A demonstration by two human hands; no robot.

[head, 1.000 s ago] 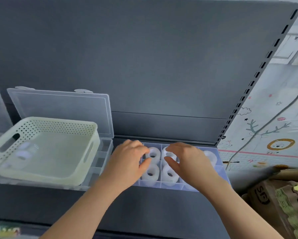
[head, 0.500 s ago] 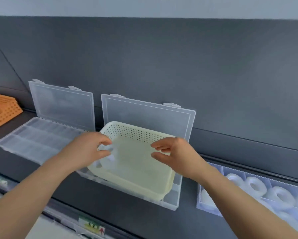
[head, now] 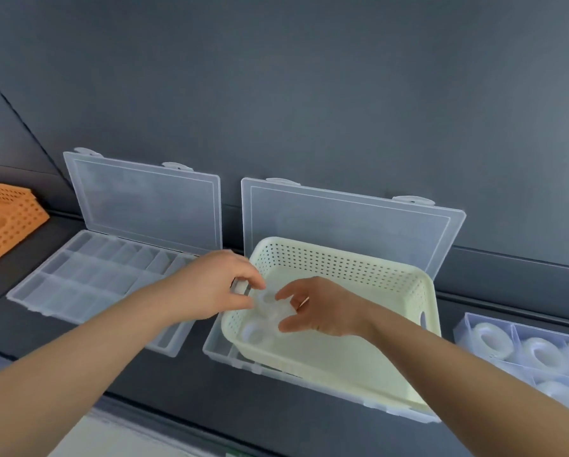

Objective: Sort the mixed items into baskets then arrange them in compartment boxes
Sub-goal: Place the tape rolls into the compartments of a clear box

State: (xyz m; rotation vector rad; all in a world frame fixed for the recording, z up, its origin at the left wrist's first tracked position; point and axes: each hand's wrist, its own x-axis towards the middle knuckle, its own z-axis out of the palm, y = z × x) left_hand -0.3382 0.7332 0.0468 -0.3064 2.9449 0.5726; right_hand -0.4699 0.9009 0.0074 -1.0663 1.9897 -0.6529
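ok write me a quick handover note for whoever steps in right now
Left hand and right hand both reach into the cream basket, fingers closing around clear tape rolls; grip not certain. One more roll lies in the basket, which sits on the middle open box.
Done: the right box holds tape rolls.
Left: the left box shows nothing in its compartments; orange basket stands far left.

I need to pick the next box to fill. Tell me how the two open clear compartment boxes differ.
The left compartment box lies bare, its divided compartments empty and in plain view. The middle compartment box has the cream basket sitting on its tray, hiding most compartments. Both hands reach into that basket, the left hand and right hand around a clear tape roll. Both boxes are clear plastic with lids propped open against the back panel.
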